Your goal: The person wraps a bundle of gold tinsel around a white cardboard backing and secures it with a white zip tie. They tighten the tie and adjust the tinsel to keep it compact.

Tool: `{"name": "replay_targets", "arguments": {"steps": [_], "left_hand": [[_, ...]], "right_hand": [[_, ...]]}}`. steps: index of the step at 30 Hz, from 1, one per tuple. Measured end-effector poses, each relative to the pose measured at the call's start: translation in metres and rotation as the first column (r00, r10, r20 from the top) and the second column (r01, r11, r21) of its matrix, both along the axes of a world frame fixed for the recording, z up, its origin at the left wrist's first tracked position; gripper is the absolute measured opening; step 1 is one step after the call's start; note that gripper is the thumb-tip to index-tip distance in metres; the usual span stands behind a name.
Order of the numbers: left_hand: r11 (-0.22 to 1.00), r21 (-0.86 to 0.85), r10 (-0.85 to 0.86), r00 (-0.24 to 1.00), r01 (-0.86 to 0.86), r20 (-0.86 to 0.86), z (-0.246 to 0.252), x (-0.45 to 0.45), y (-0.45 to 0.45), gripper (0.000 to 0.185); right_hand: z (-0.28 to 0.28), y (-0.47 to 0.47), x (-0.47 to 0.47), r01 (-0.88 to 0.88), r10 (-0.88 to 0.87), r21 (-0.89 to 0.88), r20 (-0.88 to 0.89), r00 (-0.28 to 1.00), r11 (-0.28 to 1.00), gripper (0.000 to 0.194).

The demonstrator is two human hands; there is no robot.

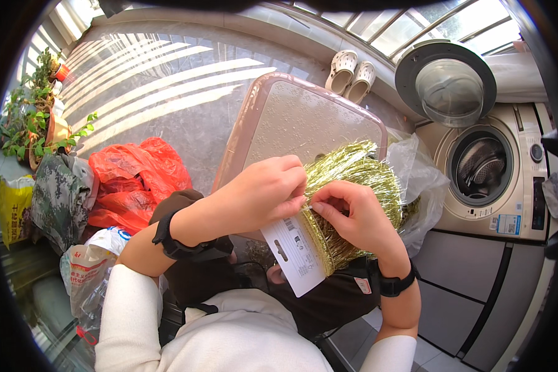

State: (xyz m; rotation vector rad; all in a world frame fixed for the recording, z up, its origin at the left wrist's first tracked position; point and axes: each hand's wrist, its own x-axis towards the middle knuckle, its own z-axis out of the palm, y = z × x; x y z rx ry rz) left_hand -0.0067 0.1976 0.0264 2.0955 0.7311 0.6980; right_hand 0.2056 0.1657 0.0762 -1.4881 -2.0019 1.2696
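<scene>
A bundle of shiny gold tinsel fringe (367, 172) lies over my lap and the near edge of a low plastic table. Along its gathered gold edge runs a white cardboard header (294, 260) with a hanging slot and printed writing. My left hand (267, 190) has its fingers closed at the header's upper corner, pinching the fringe's edge. Close beside it, my right hand (360, 216) pinches the same edge between thumb and forefinger. A tiny pale piece shows between the fingertips; what it is I cannot tell. Both wrists wear black straps.
The beige-topped table (302, 116) stands ahead, with clear plastic wrap (416, 176) to its right. A washing machine (481, 167) has its door (446, 83) swung wide. A red plastic bag (139, 181), potted plants (39, 125) and a camouflage cloth (60, 200) are left. Clogs (351, 74) stand behind.
</scene>
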Motion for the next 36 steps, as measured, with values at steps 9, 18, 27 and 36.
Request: {"name": "replay_targets", "arguments": {"steps": [9, 18, 27, 36], "left_hand": [[1.0, -0.009, -0.002, 1.0, 0.002, 0.006, -0.001, -0.0005, 0.0, 0.017], [1.0, 0.003, -0.009, 1.0, 0.009, 0.006, -0.0014, -0.0005, 0.0, 0.017], [1.0, 0.023, -0.011, 1.0, 0.011, 0.001, 0.0006, -0.0003, -0.0004, 0.016], [0.999, 0.032, -0.009, 1.0, 0.009, 0.01, -0.0013, -0.0004, 0.0001, 0.015]], "right_hand": [[-0.0017, -0.0026, -0.0015, 0.019, -0.019, 0.009, -0.018, 1.0, 1.0, 0.008], [0.0001, 0.0001, -0.0018, 0.035, -0.036, -0.032, -0.008, 0.999, 0.999, 0.01], [0.0023, 0.0019, -0.0022, 0.067, -0.066, -0.103, 0.016, 0.998, 0.992, 0.012], [-0.0005, 0.0022, -0.0004, 0.084, -0.083, -0.143, 0.011, 0.996, 0.986, 0.013]]}}
